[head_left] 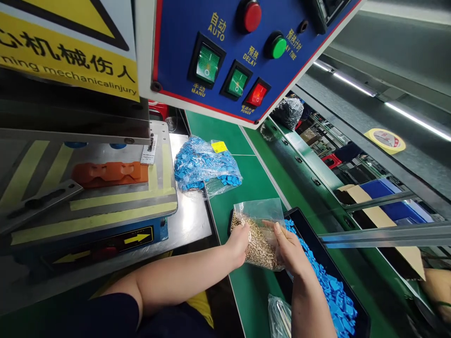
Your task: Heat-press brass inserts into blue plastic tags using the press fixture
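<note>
Between my two hands hangs a clear plastic bag (262, 244) partly filled with small brass-coloured metal pieces. My left hand (240, 243) is closed on the bag's left side, thumb on top. On the right side my right hand (288, 241) pinches the plastic, and some of its fingers show through the bag. The pieces lie mostly in the lower and left part of the bag. Just beyond and under my right forearm is a black tray (362, 312) holding many blue plastic parts (331, 286).
A large clear bag of blue parts (207, 164) with a yellow label lies on the green table (255, 180). At left stands a machine with an orange fixture (111, 173); its blue control panel (225, 51) overhangs the table. Another clear bag (280, 314) lies near my right forearm.
</note>
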`<state>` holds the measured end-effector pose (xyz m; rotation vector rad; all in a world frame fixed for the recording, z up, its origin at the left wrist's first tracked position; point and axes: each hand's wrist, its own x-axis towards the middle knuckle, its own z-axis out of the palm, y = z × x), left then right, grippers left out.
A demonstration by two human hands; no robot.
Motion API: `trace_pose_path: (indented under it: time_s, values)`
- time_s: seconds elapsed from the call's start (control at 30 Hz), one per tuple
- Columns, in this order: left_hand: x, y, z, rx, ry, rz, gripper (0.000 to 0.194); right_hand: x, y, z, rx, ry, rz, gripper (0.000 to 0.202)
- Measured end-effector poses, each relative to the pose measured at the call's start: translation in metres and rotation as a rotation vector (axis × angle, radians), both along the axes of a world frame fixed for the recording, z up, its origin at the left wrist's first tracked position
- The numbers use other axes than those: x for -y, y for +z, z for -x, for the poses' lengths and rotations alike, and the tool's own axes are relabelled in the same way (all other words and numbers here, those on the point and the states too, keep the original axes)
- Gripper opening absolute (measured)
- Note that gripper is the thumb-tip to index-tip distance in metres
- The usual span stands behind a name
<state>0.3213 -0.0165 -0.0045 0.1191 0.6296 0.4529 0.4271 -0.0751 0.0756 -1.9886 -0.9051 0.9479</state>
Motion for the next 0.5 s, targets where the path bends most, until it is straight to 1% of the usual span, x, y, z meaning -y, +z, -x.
trace_pose_path:
  time_s: [0.1, 0.2, 0.37, 0.5]
  values:
    - [-0.0023, -0.0073, -0.0033, 0.018, 0.019, 0.000, 0.036, -0.0031, -0.0008, -0.0013, -0.005, -0.002, -0.003, 0.065]
    - [-0.0041, -0.0116, -0.0049, -0.012, 0.034, 0.021, 0.037, -0.0046, -0.0033, -0.0035, 0.012, -0.003, 0.008, 0.066]
    - [-0.0032, -0.0107, -0.0062, -0.019, 0.054, 0.008, 0.039, -0.0058, -0.0050, -0.0064, -0.019, 0.023, -0.007, 0.061]
    - [0.0011, -0.0073, -0.0061, -0.033, 0.058, 0.000, 0.040, -0.0053, -0.0010, -0.0049, -0.018, 0.022, -0.001, 0.062]
